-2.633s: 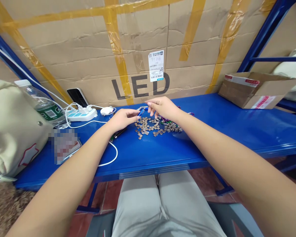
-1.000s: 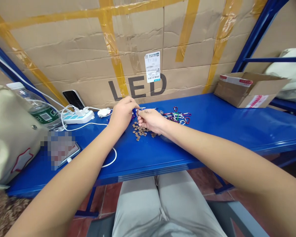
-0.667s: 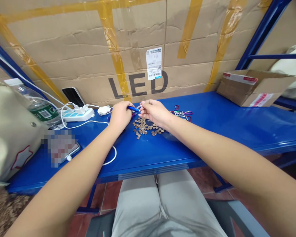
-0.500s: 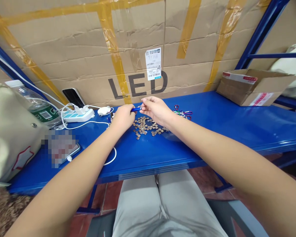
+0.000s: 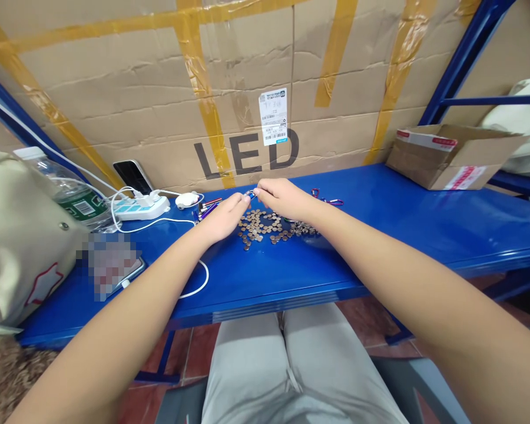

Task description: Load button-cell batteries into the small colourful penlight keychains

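The left hand is grasping a small blue piece between thumb and fingers, and the right hand is closing its fingertips on the piece's other end. The piece is being held just above the bench, behind a spread of round metal discs. It is showing a shiny blue surface with silvery metal at the fingertips (from where I am standing, the fingers are covering most of it, so its full shape is not showing).

Slim coloured tubes are lying beside the left hand. Small silvery parts are lying heaped next to the discs, near the right forearm.

Markings: a cardboard panel is standing behind the bench, displaying "LED" in large dark letters. A white label is adhering just above them, carrying barcodes; its fine print is too small to read. At left, a bottle is bearing a green label with a barcode. At right, an open carton is carrying red-and-white tape.
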`<state>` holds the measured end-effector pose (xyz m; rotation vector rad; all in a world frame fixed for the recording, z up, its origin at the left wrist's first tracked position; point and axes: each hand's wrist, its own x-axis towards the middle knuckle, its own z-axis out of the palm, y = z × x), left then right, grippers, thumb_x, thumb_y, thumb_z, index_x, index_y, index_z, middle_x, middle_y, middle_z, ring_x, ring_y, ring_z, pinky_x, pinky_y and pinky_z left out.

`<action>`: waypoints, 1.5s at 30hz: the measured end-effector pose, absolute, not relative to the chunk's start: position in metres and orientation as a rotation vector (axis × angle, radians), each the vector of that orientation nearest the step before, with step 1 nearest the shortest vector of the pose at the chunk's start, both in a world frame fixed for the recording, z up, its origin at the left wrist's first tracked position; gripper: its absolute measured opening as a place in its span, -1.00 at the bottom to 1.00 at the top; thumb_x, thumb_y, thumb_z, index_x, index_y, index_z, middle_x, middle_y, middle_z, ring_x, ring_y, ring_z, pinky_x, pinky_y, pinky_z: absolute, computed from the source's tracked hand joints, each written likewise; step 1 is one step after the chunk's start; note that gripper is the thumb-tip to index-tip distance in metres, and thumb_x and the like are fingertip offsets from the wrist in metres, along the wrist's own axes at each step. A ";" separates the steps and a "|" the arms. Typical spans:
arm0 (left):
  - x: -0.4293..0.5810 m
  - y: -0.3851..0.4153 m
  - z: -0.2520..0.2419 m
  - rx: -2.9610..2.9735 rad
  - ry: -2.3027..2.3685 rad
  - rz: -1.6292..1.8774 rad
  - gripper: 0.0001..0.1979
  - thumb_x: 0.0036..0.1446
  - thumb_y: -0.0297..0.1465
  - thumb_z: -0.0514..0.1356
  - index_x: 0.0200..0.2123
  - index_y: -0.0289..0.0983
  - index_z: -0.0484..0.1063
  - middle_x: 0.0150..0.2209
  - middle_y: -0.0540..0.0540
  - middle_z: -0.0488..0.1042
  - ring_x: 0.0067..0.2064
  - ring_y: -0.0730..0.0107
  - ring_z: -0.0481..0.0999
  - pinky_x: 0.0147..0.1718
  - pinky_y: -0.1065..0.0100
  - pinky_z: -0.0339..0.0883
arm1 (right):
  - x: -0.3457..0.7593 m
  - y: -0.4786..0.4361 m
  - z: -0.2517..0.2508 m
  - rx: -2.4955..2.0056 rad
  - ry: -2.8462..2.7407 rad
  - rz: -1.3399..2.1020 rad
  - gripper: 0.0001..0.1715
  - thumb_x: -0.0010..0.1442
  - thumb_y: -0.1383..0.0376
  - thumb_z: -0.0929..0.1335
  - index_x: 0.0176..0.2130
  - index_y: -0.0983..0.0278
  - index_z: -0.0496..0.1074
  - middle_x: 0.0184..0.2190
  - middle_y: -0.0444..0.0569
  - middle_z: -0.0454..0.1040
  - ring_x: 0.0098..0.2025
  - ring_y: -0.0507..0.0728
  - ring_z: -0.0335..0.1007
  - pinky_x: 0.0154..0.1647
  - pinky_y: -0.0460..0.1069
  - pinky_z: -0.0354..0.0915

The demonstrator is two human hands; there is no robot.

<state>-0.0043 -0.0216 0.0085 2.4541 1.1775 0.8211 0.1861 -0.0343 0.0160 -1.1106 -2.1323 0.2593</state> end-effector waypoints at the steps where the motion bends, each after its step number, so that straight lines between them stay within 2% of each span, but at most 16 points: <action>1: -0.004 -0.022 0.009 2.499 1.141 0.797 -0.68 0.31 -0.20 -0.08 -0.34 -0.24 0.34 -0.43 -0.04 0.41 -0.35 0.32 0.41 -0.31 0.30 0.32 | 0.185 -0.035 0.017 -1.133 -2.107 0.307 -0.66 0.32 0.27 0.20 -0.50 0.24 0.22 -0.54 -0.13 0.33 -0.45 0.04 0.17 -0.36 -0.03 0.08; 6: -0.003 -0.024 0.013 2.768 1.095 0.884 -0.76 0.31 -0.30 -0.03 -0.20 -0.29 0.38 -0.24 -0.13 0.48 -0.17 0.25 0.45 -0.13 0.26 0.30 | 0.179 -0.041 0.020 -1.164 -1.857 0.745 -0.63 0.30 0.33 0.19 -0.54 0.23 0.19 -0.64 -0.17 0.27 -0.59 -0.02 0.13 -0.51 -0.06 0.08; 10: -0.004 -0.026 0.011 2.962 1.179 0.926 -0.73 0.32 -0.32 -0.03 -0.11 -0.33 0.38 -0.17 -0.21 0.46 -0.11 0.18 0.43 -0.12 0.23 0.30 | 0.173 -0.040 0.014 -1.079 -1.607 1.142 -0.64 0.27 0.37 0.15 -0.56 0.24 0.20 -0.68 -0.19 0.19 -0.68 -0.05 0.02 -0.63 -0.07 -0.03; 12: -0.003 -0.026 0.011 2.973 1.187 0.908 -0.73 0.32 -0.32 -0.03 -0.12 -0.33 0.39 -0.17 -0.22 0.46 -0.11 0.17 0.43 -0.12 0.22 0.30 | 0.174 -0.037 0.012 -1.106 -1.592 1.202 -0.64 0.27 0.35 0.15 -0.55 0.24 0.21 -0.68 -0.17 0.21 -0.68 -0.04 0.03 -0.63 -0.07 -0.04; 15: -0.004 -0.023 0.013 2.805 1.115 0.885 -0.74 0.31 -0.31 -0.02 -0.21 -0.31 0.40 -0.25 -0.15 0.46 -0.18 0.25 0.43 -0.14 0.25 0.30 | 0.181 -0.035 0.015 -1.167 -1.771 0.937 -0.62 0.31 0.27 0.17 -0.53 0.24 0.25 -0.62 -0.13 0.29 -0.62 -0.01 0.13 -0.56 -0.06 0.05; 19: -0.008 -0.021 0.018 2.380 0.949 0.791 -0.69 0.30 -0.18 -0.03 -0.30 -0.26 0.36 -0.45 0.00 0.34 -0.46 0.45 0.31 -0.42 0.39 0.25 | 0.192 -0.036 0.021 -1.014 -2.093 0.382 -0.63 0.32 0.18 0.22 -0.48 0.25 0.30 -0.52 -0.12 0.36 -0.47 0.02 0.20 -0.37 -0.05 0.08; 22: -0.011 -0.023 0.020 2.120 0.847 0.790 -0.67 0.27 -0.11 0.02 -0.36 -0.25 0.31 -0.50 0.04 0.24 -0.56 0.53 0.16 -0.58 0.45 0.11 | 0.194 -0.037 0.022 -0.941 -2.225 0.256 -0.67 0.32 0.20 0.23 -0.45 0.25 0.33 -0.48 -0.11 0.37 -0.41 0.05 0.21 -0.32 -0.05 0.03; 26: -0.009 -0.026 0.021 1.961 0.841 0.812 -0.66 0.24 -0.11 0.06 -0.39 -0.25 0.33 -0.51 0.03 0.23 -0.59 0.57 0.11 -0.64 0.46 0.03 | 0.195 -0.038 0.023 -1.020 -2.135 0.169 -0.72 0.31 0.14 0.25 -0.39 0.22 0.32 -0.44 -0.10 0.36 -0.38 0.08 0.19 -0.33 -0.05 -0.01; 29: -0.008 -0.027 0.019 1.987 0.846 0.759 -0.67 0.23 -0.10 0.08 -0.29 -0.25 0.41 -0.48 0.02 0.28 -0.59 0.57 0.13 -0.64 0.47 0.05 | 0.198 -0.040 0.027 -1.031 -2.157 0.136 -0.74 0.33 0.18 0.21 -0.35 0.22 0.32 -0.43 -0.10 0.35 -0.37 0.07 0.20 -0.32 -0.05 0.01; 34: -0.009 -0.028 0.018 2.144 0.887 0.742 -0.63 0.24 -0.10 0.05 -0.20 -0.26 0.45 -0.43 0.00 0.39 -0.56 0.55 0.20 -0.57 0.46 0.16 | 0.199 -0.046 0.035 -1.022 -2.245 0.160 -0.67 0.32 0.24 0.22 -0.48 0.25 0.26 -0.52 -0.14 0.32 -0.41 0.04 0.18 -0.33 -0.06 0.04; 38: -0.006 -0.033 0.022 2.451 1.024 0.848 -0.65 0.25 -0.16 0.03 -0.22 -0.26 0.48 -0.38 -0.05 0.50 -0.39 0.41 0.40 -0.39 0.40 0.27 | 0.195 -0.051 0.036 -1.095 -2.187 0.232 -0.64 0.31 0.24 0.22 -0.51 0.25 0.26 -0.57 -0.16 0.31 -0.45 0.02 0.18 -0.36 -0.06 0.06; 41: -0.004 -0.037 0.024 2.597 1.064 0.913 -0.69 0.23 -0.21 0.04 -0.24 -0.27 0.50 -0.34 -0.07 0.54 -0.29 0.31 0.48 -0.27 0.34 0.30 | 0.196 -0.052 0.038 -1.149 -2.166 0.388 -0.64 0.31 0.21 0.23 -0.50 0.25 0.29 -0.60 -0.17 0.33 -0.53 -0.01 0.18 -0.40 -0.07 0.09; 45: -0.005 -0.036 0.025 2.502 1.060 0.771 -0.72 0.23 -0.20 0.05 -0.25 -0.25 0.45 -0.33 -0.05 0.56 -0.39 0.35 0.50 -0.29 0.33 0.34 | 0.221 -0.047 0.048 -1.256 -2.056 0.440 -0.63 0.29 0.13 0.27 -0.46 0.27 0.38 -0.55 -0.12 0.43 -0.56 -0.03 0.23 -0.42 -0.06 0.15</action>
